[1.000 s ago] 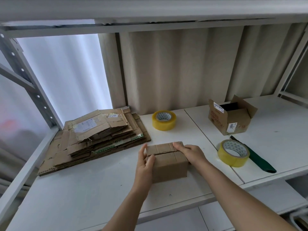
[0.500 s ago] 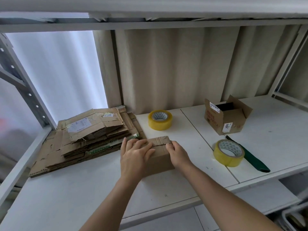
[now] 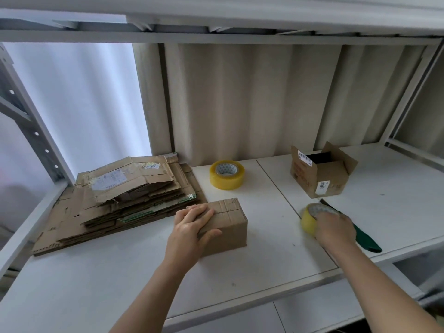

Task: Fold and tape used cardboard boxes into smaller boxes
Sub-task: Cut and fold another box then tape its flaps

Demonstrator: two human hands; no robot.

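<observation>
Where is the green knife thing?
In the head view the green knife lies on the right of the white shelf, just behind the right hand on a yellow tape roll.

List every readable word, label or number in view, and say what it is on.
None can be read.
Open box: barcode sticker, second white label and reddish side print, all too small.
Flattened cardboard stack: shipping label and small tag with handwritten marks, blurred.
Far tape roll: patterned core, no legible text.
</observation>
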